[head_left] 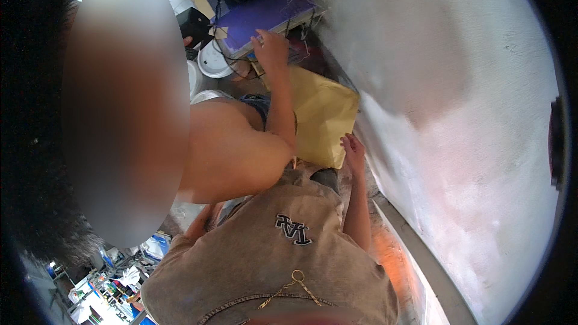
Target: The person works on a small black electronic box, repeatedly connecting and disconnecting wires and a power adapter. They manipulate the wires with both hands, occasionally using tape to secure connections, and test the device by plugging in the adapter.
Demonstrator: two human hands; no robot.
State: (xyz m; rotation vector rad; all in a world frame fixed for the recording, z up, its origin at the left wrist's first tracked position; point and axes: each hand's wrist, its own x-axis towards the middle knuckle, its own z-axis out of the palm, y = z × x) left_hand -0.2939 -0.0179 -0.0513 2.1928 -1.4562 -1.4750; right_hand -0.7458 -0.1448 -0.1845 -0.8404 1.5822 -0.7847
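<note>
Head view: A person in a brown shirt (241, 277) has the right hand (354, 149) at the right edge of a yellow sheet (325, 114), fingers loosely bent; whether they grip it cannot be told. The left hand is hidden from sight, so its fingers cannot be judged. The sheet lies between a co-worker's raised forearm (280, 99) and a pale wall (481, 144). Beyond, the co-worker's hand (272, 50), fingers parted, is near a purple-topped table (265, 18), with a white bucket (212, 63) just beside it.

Smooth, paper-like yellow sheet (325, 111)
</note>
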